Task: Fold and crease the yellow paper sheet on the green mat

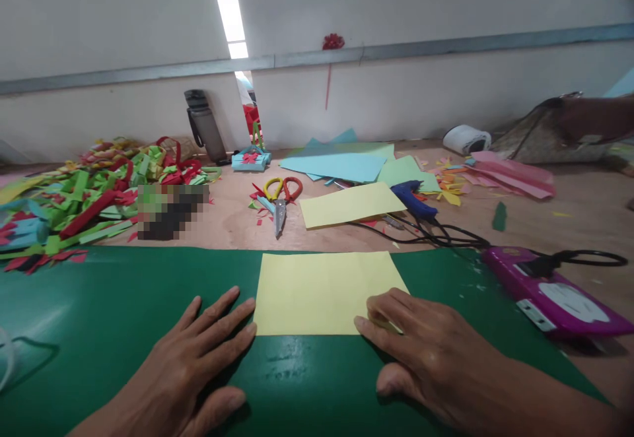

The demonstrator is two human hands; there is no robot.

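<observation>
A pale yellow sheet of paper (317, 295) lies flat on the green mat (123, 305) in front of me. At its left edge my left hand (203, 351) rests palm down, fingers spread, with two fingertips touching the paper's edge. My right hand (423, 341) lies over the sheet's right end, its index finger outstretched on the lower edge and the other fingers bent on the paper. The right thumb is apart from the index finger, over the mat. Neither hand grips anything.
Scissors (280, 206) lie beyond the mat, beside another yellow sheet (351, 204) and a blue glue gun (416, 199). Paper strips (94, 193) pile up at the left near a dark bottle (205, 127). A purple power strip (559, 295) with a black cable sits at the right.
</observation>
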